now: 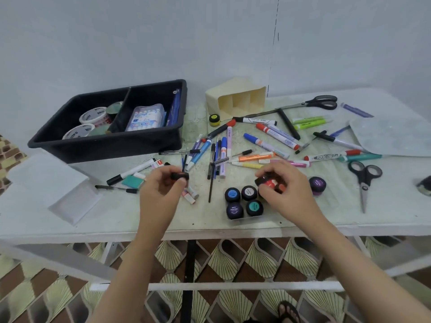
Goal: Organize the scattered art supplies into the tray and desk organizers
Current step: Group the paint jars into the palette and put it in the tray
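Hidden: most of the red paint pot (270, 183), covered by the right hand (286, 192). Black piece (180, 176) in the grip of the left hand (161, 187): blurred, unidentifiable. Dark round object (425, 185) cut by the right edge; sandalled foot (288, 312) by the bottom edge. Print on the markers (277, 133) — too small to read.

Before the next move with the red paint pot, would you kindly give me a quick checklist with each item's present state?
1. Left hand pinches the black cap: ok.
2. Right hand grips the red paint pot: ok.
3. Red pot's mouth facing up: cannot tell, fingers cover it.
4. Free spot beside the teal pot: cannot tell, the right hand hides it.
5. Black tray open and uncovered: ok.
6. Cream organizer upright: not ok, it lies on its side.
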The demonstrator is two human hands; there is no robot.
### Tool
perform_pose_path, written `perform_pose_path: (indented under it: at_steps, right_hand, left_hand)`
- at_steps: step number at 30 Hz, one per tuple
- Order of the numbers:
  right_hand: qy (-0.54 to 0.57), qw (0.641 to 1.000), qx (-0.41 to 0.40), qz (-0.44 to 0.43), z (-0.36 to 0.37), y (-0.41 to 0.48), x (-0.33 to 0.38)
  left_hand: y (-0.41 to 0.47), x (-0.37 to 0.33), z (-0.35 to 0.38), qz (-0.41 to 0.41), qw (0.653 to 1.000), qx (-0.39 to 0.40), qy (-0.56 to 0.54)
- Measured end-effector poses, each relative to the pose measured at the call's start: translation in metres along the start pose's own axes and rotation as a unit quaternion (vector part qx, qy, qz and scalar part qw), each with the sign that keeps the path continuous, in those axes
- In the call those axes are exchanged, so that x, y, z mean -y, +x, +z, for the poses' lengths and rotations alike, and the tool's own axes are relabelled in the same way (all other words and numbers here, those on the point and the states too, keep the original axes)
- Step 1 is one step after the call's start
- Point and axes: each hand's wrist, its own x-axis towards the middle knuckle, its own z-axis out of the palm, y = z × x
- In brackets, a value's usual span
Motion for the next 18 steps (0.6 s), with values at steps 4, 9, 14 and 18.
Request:
perform_pose_path:
  at_steps: [4, 9, 14, 18]
  right_hand:
    - [-0.035, 0.999, -0.012, -0.008, -0.016, -0.026, -0.014]
    - [-0.022, 1.0, -0.01, -0.018, -0.018, -0.041, -0.027]
    - [-0.055, 0.997, -0.038, -0.031, -0.018, -0.04, -0.034]
    - [-0.099, 0.993, -0.056, -0.014, -0.024, -0.043, -0.041]
  left_hand:
    - [-0.004, -0.013, 0.029, 0.0, 0.996, 0.078, -0.046]
    - [-0.015, -0.015, 0.056, -0.01, 0.984, 0.166, -0.063]
    - [-0.022, -0.017, 0.071, 0.0, 0.973, 0.224, -0.053]
    - [-0.028, -0.018, 0.083, 0.07, 0.964, 0.253, 0.028]
